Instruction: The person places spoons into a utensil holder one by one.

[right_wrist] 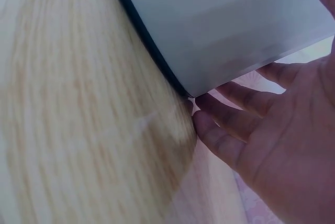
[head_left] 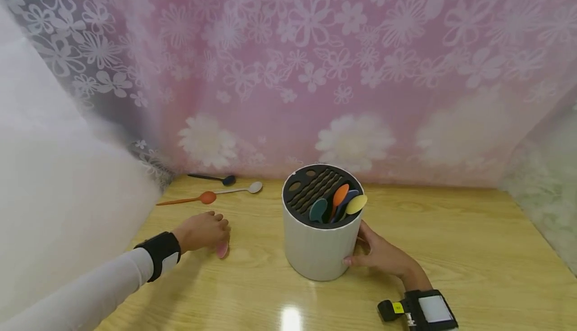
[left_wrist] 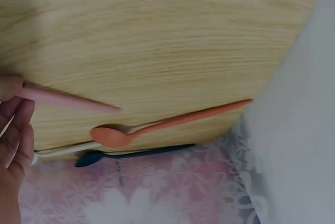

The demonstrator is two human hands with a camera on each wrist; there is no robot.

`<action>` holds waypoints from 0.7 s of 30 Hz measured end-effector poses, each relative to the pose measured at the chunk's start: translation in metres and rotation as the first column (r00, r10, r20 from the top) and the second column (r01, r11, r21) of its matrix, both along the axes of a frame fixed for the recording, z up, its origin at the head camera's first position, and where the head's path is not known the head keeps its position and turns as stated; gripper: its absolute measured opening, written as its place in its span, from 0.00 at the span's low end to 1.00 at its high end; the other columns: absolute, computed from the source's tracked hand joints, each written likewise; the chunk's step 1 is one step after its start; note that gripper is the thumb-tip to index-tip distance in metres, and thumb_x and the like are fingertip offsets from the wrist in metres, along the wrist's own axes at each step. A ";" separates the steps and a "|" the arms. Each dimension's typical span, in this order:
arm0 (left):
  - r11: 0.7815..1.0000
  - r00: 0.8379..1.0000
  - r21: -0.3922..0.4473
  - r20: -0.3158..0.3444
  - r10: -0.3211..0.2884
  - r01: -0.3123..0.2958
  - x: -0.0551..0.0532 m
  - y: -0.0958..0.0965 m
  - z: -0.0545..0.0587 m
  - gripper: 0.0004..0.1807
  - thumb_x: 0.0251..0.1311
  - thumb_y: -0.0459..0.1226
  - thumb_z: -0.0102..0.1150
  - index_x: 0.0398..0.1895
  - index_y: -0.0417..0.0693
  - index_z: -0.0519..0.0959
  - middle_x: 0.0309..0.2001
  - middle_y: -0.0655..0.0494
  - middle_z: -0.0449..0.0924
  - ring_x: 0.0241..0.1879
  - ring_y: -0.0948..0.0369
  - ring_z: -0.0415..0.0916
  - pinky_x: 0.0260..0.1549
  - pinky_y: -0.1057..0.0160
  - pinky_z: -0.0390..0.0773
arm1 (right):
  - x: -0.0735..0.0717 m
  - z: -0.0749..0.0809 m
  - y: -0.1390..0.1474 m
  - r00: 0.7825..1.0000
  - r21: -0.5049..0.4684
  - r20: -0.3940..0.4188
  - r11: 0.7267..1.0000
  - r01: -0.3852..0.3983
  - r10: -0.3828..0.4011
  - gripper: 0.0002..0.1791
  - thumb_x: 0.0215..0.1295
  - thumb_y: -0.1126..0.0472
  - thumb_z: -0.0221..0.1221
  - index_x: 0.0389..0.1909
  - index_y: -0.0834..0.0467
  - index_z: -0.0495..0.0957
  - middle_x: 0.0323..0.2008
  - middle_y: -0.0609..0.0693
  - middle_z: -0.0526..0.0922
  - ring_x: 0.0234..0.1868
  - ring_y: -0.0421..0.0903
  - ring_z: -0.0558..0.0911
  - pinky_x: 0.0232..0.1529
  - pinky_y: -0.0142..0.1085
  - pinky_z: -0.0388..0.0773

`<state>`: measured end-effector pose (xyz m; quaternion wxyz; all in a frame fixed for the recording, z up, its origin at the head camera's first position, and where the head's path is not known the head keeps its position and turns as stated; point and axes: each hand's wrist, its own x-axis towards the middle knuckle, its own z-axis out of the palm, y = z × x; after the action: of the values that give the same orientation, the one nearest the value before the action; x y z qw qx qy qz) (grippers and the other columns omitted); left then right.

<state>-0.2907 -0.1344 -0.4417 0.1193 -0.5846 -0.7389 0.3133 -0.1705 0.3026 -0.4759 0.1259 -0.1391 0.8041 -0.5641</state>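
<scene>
My left hand (head_left: 205, 232) pinches a pink spoon (head_left: 222, 249) between thumb and fingers, low over the left of the table. In the left wrist view the tapered pink handle (left_wrist: 70, 100) sticks out past the fingertips. On the right, my right hand (head_left: 385, 256) holds the side of a white round utensil holder (head_left: 320, 251), thumb at the front and fingers behind. The fingers (right_wrist: 230, 114) lie along its wall near the base in the right wrist view. Teal (head_left: 318, 210), orange (head_left: 340, 194), blue and yellow (head_left: 357, 204) spoons stand in the black slotted top (head_left: 311, 181).
Beyond my left hand lie an orange-red spoon (head_left: 208, 198), a white spoon (head_left: 255, 187) and a dark blue spoon (head_left: 229, 180). A pink flowered cloth (head_left: 288, 70) hangs along the table's back edge, and a white surface (head_left: 58, 171) rises at the left.
</scene>
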 end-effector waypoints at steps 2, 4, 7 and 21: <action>0.999 0.998 0.026 0.051 0.029 -0.031 0.002 0.004 0.001 0.10 0.44 0.34 0.64 0.30 0.59 0.79 0.28 0.62 0.74 0.29 0.61 0.69 0.29 0.65 0.74 | -0.001 0.000 0.000 1.000 0.004 -0.013 1.000 0.002 -0.002 0.56 0.46 0.56 0.67 0.67 0.32 0.37 0.70 0.52 0.45 0.65 0.57 0.50 0.58 0.70 0.45; 0.997 0.994 0.051 0.096 0.058 -0.063 0.005 0.008 0.002 0.09 0.45 0.33 0.62 0.30 0.58 0.79 0.27 0.61 0.75 0.28 0.61 0.69 0.28 0.65 0.74 | -0.001 0.001 0.000 1.000 0.003 -0.020 1.000 0.006 -0.006 0.56 0.46 0.56 0.67 0.67 0.32 0.37 0.70 0.53 0.45 0.65 0.57 0.51 0.58 0.70 0.45; 0.991 0.983 0.088 0.164 0.087 -0.102 0.017 0.015 0.007 0.09 0.46 0.32 0.61 0.27 0.58 0.80 0.25 0.61 0.76 0.27 0.62 0.70 0.26 0.64 0.75 | 0.002 0.004 -0.003 0.999 -0.007 -0.037 1.000 0.011 -0.012 0.56 0.46 0.57 0.67 0.67 0.32 0.37 0.70 0.54 0.45 0.65 0.59 0.51 0.56 0.71 0.47; 0.936 0.749 0.335 0.647 -0.143 -0.111 0.104 0.095 0.092 0.02 0.55 0.41 0.59 0.26 0.58 0.79 0.23 0.67 0.68 0.26 0.74 0.62 0.26 0.76 0.67 | 0.007 0.026 -0.012 0.981 -0.125 -0.194 0.992 -0.012 -0.013 0.57 0.45 0.63 0.66 0.68 0.39 0.38 0.69 0.55 0.44 0.65 0.60 0.48 0.54 0.73 0.50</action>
<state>-0.1866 -0.0397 -0.3492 -0.0446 -0.6325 -0.7714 -0.0529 -0.1630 0.2906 -0.4496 0.0377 -0.2010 0.7757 -0.5971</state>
